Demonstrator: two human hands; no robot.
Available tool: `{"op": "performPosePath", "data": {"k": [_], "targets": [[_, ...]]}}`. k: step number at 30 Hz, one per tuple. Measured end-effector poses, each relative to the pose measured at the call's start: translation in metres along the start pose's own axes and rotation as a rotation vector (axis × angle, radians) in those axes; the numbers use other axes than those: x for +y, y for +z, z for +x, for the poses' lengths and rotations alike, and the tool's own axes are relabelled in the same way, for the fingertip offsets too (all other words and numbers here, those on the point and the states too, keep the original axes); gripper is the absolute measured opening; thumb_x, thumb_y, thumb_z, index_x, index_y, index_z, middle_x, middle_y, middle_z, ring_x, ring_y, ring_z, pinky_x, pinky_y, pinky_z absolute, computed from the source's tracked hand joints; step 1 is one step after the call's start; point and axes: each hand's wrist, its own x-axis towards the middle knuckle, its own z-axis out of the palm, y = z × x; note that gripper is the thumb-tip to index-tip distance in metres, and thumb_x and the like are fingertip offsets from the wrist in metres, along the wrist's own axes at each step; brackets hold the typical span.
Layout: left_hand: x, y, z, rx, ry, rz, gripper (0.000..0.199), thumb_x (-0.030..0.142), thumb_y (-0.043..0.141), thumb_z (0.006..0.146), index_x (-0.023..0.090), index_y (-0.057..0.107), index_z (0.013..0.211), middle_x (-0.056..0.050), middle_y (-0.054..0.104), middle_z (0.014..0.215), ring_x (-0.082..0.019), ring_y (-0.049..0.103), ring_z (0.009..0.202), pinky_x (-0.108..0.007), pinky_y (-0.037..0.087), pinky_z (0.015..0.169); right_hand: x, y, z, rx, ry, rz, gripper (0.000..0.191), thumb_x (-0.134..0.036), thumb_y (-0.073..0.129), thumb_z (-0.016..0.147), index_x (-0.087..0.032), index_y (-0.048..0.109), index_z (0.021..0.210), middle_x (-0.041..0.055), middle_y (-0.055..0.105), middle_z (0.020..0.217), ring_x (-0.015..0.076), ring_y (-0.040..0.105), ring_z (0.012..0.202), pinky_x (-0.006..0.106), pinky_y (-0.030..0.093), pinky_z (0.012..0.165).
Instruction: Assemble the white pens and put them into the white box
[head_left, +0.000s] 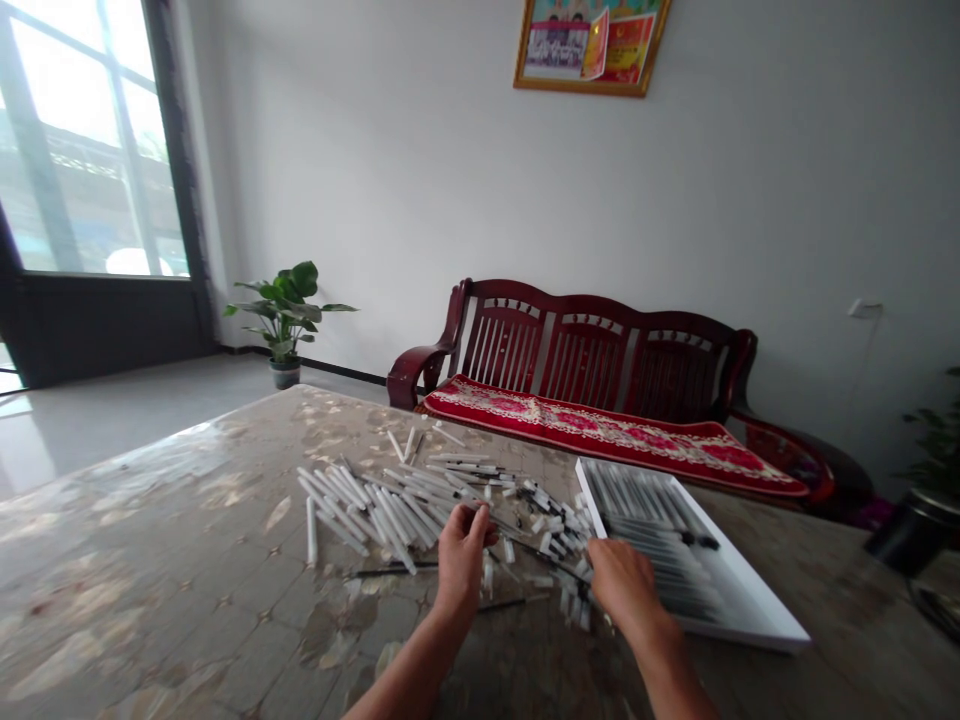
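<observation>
A loose heap of white plastic tubes (pixel 382 510) lies scattered on the glass-topped table (pixel 150 570), mixed with thin black pens (pixel 394 571). My left hand (pixel 461 560) is over the heap, its fingers pinched together at the tubes; whatever they hold is hidden. My right hand (pixel 619 590) rests at the left edge of a white tray (pixel 739 570), among the tubes and black pens. Its fingers are together and hide what lies beneath them. Rows of dark pens (pixel 660 540) fill the tray.
Beyond the table stands a dark red wooden bench (pixel 585 350) with a red patterned cushion (pixel 600 430). A potted plant (pixel 285 315) stands on the floor by the wall. A dark pot (pixel 915 530) sits at the right. The table's far edge runs behind the heap.
</observation>
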Motion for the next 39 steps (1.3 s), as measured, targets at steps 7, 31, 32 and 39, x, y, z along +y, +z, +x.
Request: {"op": "performPosePath", "data": {"k": [7,31,32,39], "targets": [[0.001,0.002,-0.001,0.020,-0.203,-0.206,0.044,0.045,0.087,0.054,0.016,0.057,0.069,0.003,0.062,0.061,-0.012,0.065,0.059,-0.020,0.052,0.054,0.006,0.001,0.015,0.102,0.033,0.410,0.016,-0.018,0.058,0.073,-0.022,0.070,0.083,0.0071,0.075,0.084,0.0241,0.069,0.083,0.027,0.043,0.066],[0.000,0.005,-0.006,-0.051,-0.191,-0.195,0.051,0.051,0.085,0.053,0.017,0.058,0.080,0.001,0.070,0.068,-0.016,0.071,0.063,-0.022,0.055,0.055,-0.059,-0.001,0.005,0.349,-0.186,0.699,0.024,-0.008,0.055,0.079,-0.022,0.070,0.093,0.0047,0.070,0.093,0.0209,0.067,0.091,0.030,0.050,0.081],[0.001,0.005,-0.006,-0.054,-0.190,-0.194,0.052,0.051,0.085,0.052,0.017,0.058,0.080,0.000,0.070,0.068,-0.016,0.071,0.062,-0.022,0.054,0.054,-0.060,0.000,0.005,0.358,-0.190,0.688,0.024,-0.008,0.055,0.079,-0.022,0.070,0.093,0.0046,0.070,0.093,0.0208,0.067,0.091,0.030,0.050,0.081],[-0.001,0.007,-0.008,-0.088,-0.184,-0.166,0.053,0.052,0.085,0.049,0.017,0.058,0.076,0.000,0.070,0.065,-0.015,0.069,0.059,-0.023,0.054,0.054,-0.062,0.005,0.002,0.404,-0.246,0.620,0.025,-0.005,0.058,0.080,-0.022,0.070,0.093,0.0052,0.070,0.092,0.0218,0.066,0.092,0.032,0.050,0.086]]}}
